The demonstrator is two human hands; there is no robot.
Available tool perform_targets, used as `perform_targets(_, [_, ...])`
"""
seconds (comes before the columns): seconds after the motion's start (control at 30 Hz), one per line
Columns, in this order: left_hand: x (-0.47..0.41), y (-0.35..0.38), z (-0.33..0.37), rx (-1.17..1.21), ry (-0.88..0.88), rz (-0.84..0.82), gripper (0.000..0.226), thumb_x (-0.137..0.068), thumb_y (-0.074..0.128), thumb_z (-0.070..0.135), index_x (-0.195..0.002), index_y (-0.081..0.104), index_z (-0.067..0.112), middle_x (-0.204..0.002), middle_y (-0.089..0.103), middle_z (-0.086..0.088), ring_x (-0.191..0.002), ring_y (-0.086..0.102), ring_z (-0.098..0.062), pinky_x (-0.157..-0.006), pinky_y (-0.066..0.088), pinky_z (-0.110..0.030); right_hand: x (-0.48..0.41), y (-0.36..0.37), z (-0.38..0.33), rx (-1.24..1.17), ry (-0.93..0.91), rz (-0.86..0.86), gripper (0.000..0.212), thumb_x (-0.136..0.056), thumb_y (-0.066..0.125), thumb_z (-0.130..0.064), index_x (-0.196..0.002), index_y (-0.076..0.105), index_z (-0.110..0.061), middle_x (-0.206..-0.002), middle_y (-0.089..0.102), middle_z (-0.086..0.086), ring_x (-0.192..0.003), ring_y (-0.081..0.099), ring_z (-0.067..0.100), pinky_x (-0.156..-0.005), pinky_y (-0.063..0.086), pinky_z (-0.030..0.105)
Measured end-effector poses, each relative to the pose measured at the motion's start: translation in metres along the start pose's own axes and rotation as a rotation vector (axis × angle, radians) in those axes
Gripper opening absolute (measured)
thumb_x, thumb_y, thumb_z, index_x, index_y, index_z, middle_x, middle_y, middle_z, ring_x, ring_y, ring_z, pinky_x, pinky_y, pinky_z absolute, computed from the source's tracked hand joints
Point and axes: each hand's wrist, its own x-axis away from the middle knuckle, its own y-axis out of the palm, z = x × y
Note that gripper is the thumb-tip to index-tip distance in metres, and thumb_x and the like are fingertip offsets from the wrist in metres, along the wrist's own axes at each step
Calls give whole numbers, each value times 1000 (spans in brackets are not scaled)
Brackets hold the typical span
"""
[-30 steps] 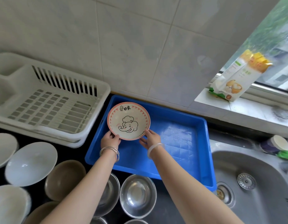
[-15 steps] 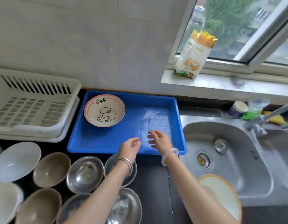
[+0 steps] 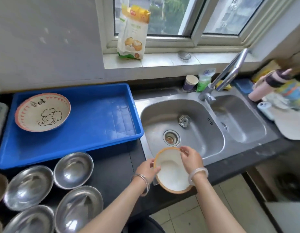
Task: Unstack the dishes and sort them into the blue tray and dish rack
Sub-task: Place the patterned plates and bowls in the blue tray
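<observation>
Nearest: left hand [image 3: 146,169] curls its fingers round the near-left rim of a white ceramic bowl with an orange rim [image 3: 171,175]. Right hand [image 3: 191,158] pinches the far-right rim. The bowl sits tilted at the counter's front edge, on the lip of the stainless steel double sink [image 3: 201,115]. Cannot tell whether another dish nests under it.

Left of it: round steel bowls [image 3: 73,170] lie open side up on the dark counter.

Beyond: blue plastic tray [image 3: 98,118] holds a pink-rimmed elephant-print bowl [image 3: 43,111] in its far-left corner.

Risk (judgement): rim-only grips on glazed ceramic near the edge. A slip would probably drop the bowl to the floor or into the sink.

Versus 0.5 s ago: both hands hovered spread and empty over the tray's near edge. The elephant bowl has not moved.
</observation>
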Motion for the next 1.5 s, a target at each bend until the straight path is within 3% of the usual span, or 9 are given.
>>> perform_targets(0.13, [-3,15,-2,193,-98,16,42,-90,50,6,-126,50,28,-92,58,7,-80,60,-17,-55,56,-31,-2,-7,29,37,64,-42,27,-91,52,-14,-115,63,-11,-113,69,12,-105,60,31,-86,47,34])
perform_targets(0.23, [-5,19,-2,261,-127,43,44,-91,46,2,-126,50,28,-88,54,6,-76,57,-16,-42,53,-25,-5,-8,38,61,73,-59,25,-92,53,-21,-112,64,-12,-109,69,11,-103,60,32,-78,43,30])
perform_targets(0.57, [3,-30,12,284,-72,293,13,-88,53,16,-99,58,21,-87,63,4,-78,63,-16,-54,53,-25,-23,-15,-2,-71,-100,-152,20,-84,63,-21,-101,71,-16,-86,73,3,-78,64,17,-73,49,28])
perform_targets(0.77, [22,-94,19,527,-8,421,13,-89,57,23,-92,61,12,-82,64,-3,-70,61,-15,-56,51,-24,-31,4,-72,-289,-170,-258,11,-81,64,-14,-84,72,-20,-61,67,-14,-50,58,5,-52,56,28])
perform_targets(0.97, [31,-162,14,726,117,600,20,-91,53,17,-107,58,6,-102,61,-8,-89,59,-21,-78,51,-30,-31,46,-159,-382,-210,-292,11,-82,62,-14,-86,70,-21,-76,68,-4,-57,62,8,-43,49,18])
perform_targets(1.13, [25,-225,-6,875,211,728,12,-89,55,14,-99,62,14,-94,64,-3,-83,59,-17,-86,46,-34,-31,95,-231,-428,-215,-346,12,-83,62,-15,-93,68,-17,-81,66,-3,-61,63,12,-60,61,33])
perform_targets(1.23, [17,-265,-18,912,259,789,21,-88,56,12,-106,64,18,-94,66,2,-84,61,-12,-78,49,-26,-33,126,-272,-460,-191,-382,14,-82,64,-15,-96,67,-16,-79,67,-2,-61,65,12,-54,59,27])
perform_targets(1.33, [8,-305,-28,841,269,850,25,-88,55,16,-103,63,33,-97,66,5,-91,61,-12,-84,49,-30,-34,157,-309,-463,-166,-417,17,-79,64,-15,-95,69,-16,-80,70,2,-62,66,15,-62,61,32])
perform_targets(1.5, [-11,-356,-46,737,220,916,36,-91,50,15,-126,57,18,-116,59,-1,-106,54,-20,-91,46,-32,-39,203,-352,-416,-198,-422,23,-79,63,-16,-100,71,-11,-80,69,0,-62,64,16,-71,61,39])
